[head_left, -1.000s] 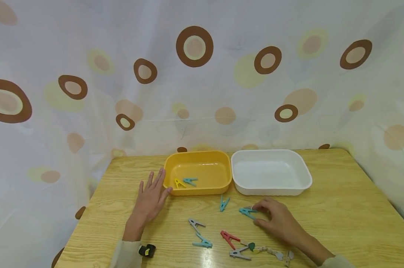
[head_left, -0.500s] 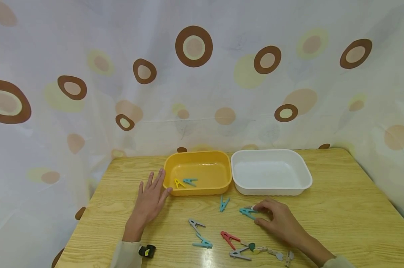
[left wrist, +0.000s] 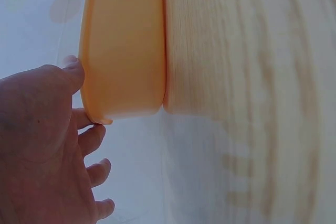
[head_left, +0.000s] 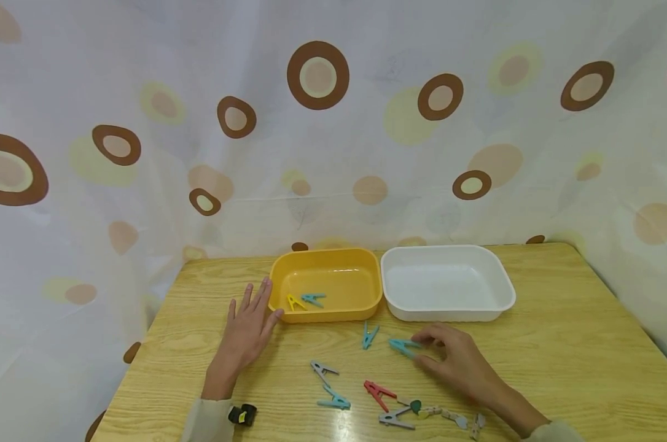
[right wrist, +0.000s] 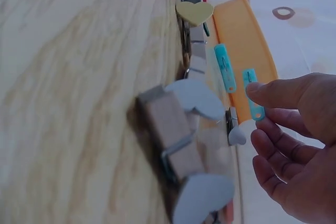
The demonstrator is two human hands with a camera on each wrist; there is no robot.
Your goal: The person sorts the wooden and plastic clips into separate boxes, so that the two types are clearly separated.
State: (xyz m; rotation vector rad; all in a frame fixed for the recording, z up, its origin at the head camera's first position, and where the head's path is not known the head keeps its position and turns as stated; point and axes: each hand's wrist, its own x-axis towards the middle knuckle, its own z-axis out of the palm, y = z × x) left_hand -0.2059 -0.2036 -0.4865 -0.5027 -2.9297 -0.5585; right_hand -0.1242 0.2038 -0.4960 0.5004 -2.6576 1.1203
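Observation:
My right hand (head_left: 429, 350) rests on the wooden table (head_left: 560, 350) and pinches one end of a teal clothes peg (head_left: 401, 346) between thumb and forefinger. In the right wrist view the forefinger lies on that teal peg (right wrist: 254, 98). My left hand (head_left: 249, 322) lies flat with straight fingers, its thumb against the orange tray (head_left: 278, 270). The left wrist view shows the left hand (left wrist: 47, 145) at the orange tray's (left wrist: 123, 51) corner. A yellow peg (head_left: 295, 302) and a teal peg (head_left: 314, 298) lie inside the orange tray.
A white tray (head_left: 505, 298) stands right of the orange one. Loose pegs lie near the front: teal (head_left: 370, 335), grey (head_left: 323, 369), teal (head_left: 335, 400), red (head_left: 379, 393), grey (head_left: 395, 419), and wooden heart pegs (head_left: 441, 413). A spotted curtain hangs behind.
The right hand has shifted the teal peg slightly left and away from me. The left hand has stayed where it was.

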